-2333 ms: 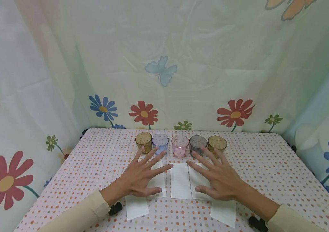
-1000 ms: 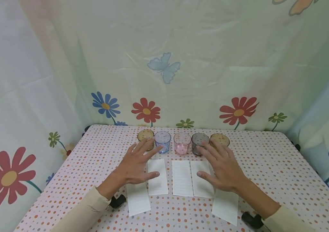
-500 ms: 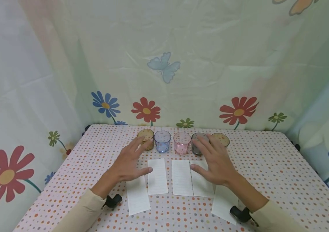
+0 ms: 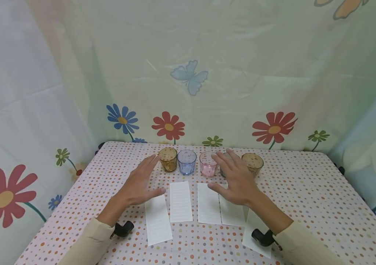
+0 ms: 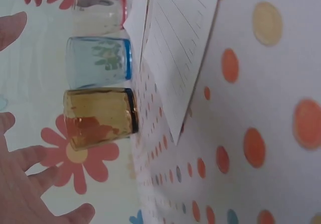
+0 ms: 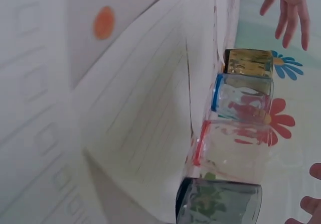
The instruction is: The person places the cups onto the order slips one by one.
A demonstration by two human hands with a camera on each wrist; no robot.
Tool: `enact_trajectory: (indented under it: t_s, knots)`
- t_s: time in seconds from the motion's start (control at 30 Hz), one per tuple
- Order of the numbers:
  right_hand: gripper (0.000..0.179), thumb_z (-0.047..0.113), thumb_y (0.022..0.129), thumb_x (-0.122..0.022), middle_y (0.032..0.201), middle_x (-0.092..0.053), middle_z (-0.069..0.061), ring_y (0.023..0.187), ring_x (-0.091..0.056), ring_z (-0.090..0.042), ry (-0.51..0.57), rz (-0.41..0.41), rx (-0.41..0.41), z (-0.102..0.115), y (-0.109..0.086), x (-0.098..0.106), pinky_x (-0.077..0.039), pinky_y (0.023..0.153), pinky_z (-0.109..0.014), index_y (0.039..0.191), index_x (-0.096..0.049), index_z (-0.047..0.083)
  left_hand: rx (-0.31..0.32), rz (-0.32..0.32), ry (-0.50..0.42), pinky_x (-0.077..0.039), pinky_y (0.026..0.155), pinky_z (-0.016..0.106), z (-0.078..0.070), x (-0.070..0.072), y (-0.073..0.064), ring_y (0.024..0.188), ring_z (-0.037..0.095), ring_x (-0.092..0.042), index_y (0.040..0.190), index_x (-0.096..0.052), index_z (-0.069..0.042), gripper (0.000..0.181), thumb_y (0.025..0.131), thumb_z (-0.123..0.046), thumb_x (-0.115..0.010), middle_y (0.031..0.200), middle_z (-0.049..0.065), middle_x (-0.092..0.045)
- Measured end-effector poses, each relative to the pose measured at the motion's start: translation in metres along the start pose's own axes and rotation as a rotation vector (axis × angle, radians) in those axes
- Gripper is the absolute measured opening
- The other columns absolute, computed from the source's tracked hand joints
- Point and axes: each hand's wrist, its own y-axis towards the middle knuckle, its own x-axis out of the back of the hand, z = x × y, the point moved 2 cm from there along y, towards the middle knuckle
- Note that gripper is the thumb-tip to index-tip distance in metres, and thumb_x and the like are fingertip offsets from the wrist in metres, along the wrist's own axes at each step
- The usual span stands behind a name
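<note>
My left hand (image 4: 139,184) hovers above the table with fingers spread and thumb apart, holding nothing. It is nearest to the amber glass cup (image 4: 168,159) at the row's left end, which it does not grip. My right hand (image 4: 236,178) is likewise in the air with extended fingers, partly covering a grey glass cup (image 6: 220,202). A pink cup (image 4: 208,164) and a blue cup (image 4: 187,162) stand upright between the hands. At the right end sits a second amber cup (image 4: 253,163). Lined paper slips (image 4: 180,202) lie in front of the cups.
Other slips lie nearer the front: one at left (image 4: 158,221), two side by side in the middle, and one at right (image 4: 256,235) partly under the right wrist's black camera (image 4: 263,237). A polka-dot cloth (image 4: 310,206) covers the table. A flowered curtain (image 4: 227,92) hangs behind.
Both hands have moved left, the left hand off the blue cup and the right hand off the right amber cup. Their fingers are less widely splayed. Cups and slips keep their places.
</note>
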Motion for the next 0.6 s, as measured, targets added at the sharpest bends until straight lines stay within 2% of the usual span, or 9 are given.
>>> enact_trajectory:
  t_s: [0.17, 0.37, 0.5, 0.6]
  knots:
    - [0.085, 0.055, 0.086, -0.066, 0.156, -0.044, -0.013, 0.150, -0.025, -0.041, 0.030, 0.014, -0.026, 0.005, 0.010, -0.006, -0.023, 0.116, -0.067, 0.154, -0.041, 0.012, 0.050, 0.047, -0.088, -0.026, 0.111, 0.073, 0.007, -0.001, -0.006, 0.153, 0.036, -0.021, 0.164, -0.015, -0.024, 0.105, 0.081, -0.053, -0.073, 0.169, 0.008, -0.020]
    - [0.081, 0.053, 0.088, -0.068, 0.157, -0.044, -0.012, 0.151, -0.023, -0.040, 0.120, 0.066, -0.079, 0.011, 0.022, -0.015, -0.021, 0.116, -0.068, 0.153, -0.043, 0.013, 0.059, 0.072, -0.157, -0.026, 0.113, 0.070, 0.019, -0.003, -0.013, 0.152, 0.038, -0.022, 0.164, -0.015, -0.023, 0.106, 0.081, -0.050, -0.076, 0.168, 0.009, -0.022]
    - [0.081, 0.056, 0.089, -0.066, 0.157, -0.044, -0.010, 0.152, -0.023, -0.039, 0.132, 0.094, -0.109, 0.015, 0.030, -0.020, -0.021, 0.118, -0.066, 0.154, -0.043, 0.014, 0.086, 0.100, -0.197, -0.027, 0.112, 0.071, 0.026, -0.004, -0.018, 0.151, 0.039, -0.024, 0.164, -0.014, -0.031, 0.104, 0.082, -0.048, -0.076, 0.167, 0.009, -0.023]
    - [0.081, 0.057, 0.089, -0.065, 0.157, -0.045, -0.010, 0.152, -0.023, -0.039, 0.145, 0.096, -0.122, 0.018, 0.036, -0.024, -0.021, 0.117, -0.066, 0.154, -0.043, 0.014, 0.101, 0.123, -0.242, -0.026, 0.113, 0.071, 0.029, -0.003, -0.020, 0.151, 0.040, -0.024, 0.164, -0.015, -0.031, 0.103, 0.083, -0.049, -0.075, 0.167, 0.010, -0.024]
